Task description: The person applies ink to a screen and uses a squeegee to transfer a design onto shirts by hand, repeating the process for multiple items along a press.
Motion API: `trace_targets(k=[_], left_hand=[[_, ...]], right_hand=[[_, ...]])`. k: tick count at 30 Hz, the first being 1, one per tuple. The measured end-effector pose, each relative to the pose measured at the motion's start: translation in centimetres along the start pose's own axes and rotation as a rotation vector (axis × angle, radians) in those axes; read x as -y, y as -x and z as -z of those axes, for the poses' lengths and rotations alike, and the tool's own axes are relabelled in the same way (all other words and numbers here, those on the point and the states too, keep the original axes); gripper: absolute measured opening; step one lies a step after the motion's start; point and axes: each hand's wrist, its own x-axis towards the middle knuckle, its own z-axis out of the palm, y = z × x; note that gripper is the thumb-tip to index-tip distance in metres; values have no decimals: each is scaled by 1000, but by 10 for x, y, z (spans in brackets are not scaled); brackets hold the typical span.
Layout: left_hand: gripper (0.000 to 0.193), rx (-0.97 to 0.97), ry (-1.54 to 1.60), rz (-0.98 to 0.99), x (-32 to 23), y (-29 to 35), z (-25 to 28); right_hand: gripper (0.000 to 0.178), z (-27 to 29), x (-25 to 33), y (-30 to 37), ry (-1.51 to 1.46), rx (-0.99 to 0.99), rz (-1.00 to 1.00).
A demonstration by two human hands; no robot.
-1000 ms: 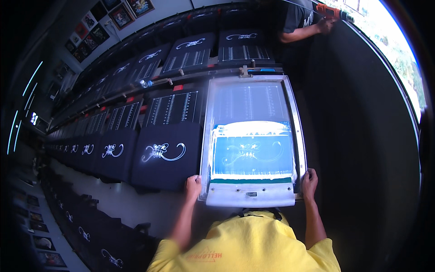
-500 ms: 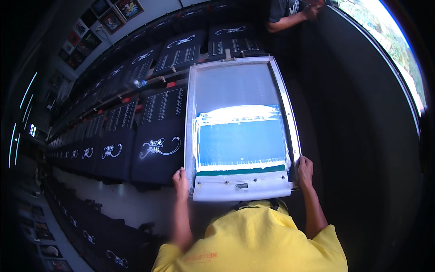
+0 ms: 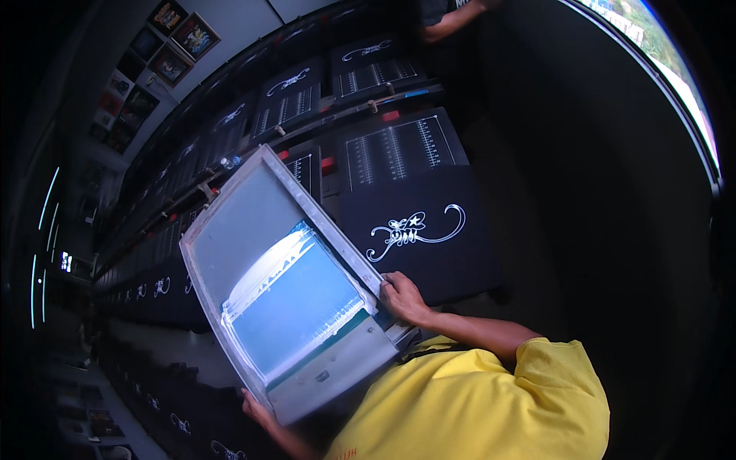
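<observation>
A dim print workshop fills the frame, with a long table [image 3: 153,349] running from lower left to upper centre, lined with rows of black garments. The nearest black shirt [image 3: 429,238], at centre right, lies flat and shows a white looping scorpion-like design. Above it, further shirts [image 3: 395,149] carry white column-like prints. Small framed pictures [image 3: 180,34] hang on the grey wall at the upper left, and a bright curved window [image 3: 659,69] edges the upper right.

In the centre of the frame, a large screen printing frame [image 3: 287,287] with a pale metal border is held up, tilted, its top corner pointing to the upper left. Its mesh is grey above and blue below, with a white band of ink across the middle.

The right hand [image 3: 405,297], at centre, is closed around the frame's lower right edge, fingers wrapped over the border. The left hand [image 3: 259,409], at lower centre left, grips the frame's bottom corner from beneath; only its fingers show. The person wears a yellow shirt [image 3: 475,406], lower right. Another person's forearm [image 3: 452,19] appears at the top edge.
</observation>
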Motion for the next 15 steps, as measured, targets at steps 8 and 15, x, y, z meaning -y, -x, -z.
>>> trace_targets(k=[8,15], left_hand=[[66,-151,-142,96,0,109,64],[66,-223,-167,179,44,137,92]], right_hand=[[33,-32,14,19,33,250,28],[32,-36,16,30,51,306,54]])
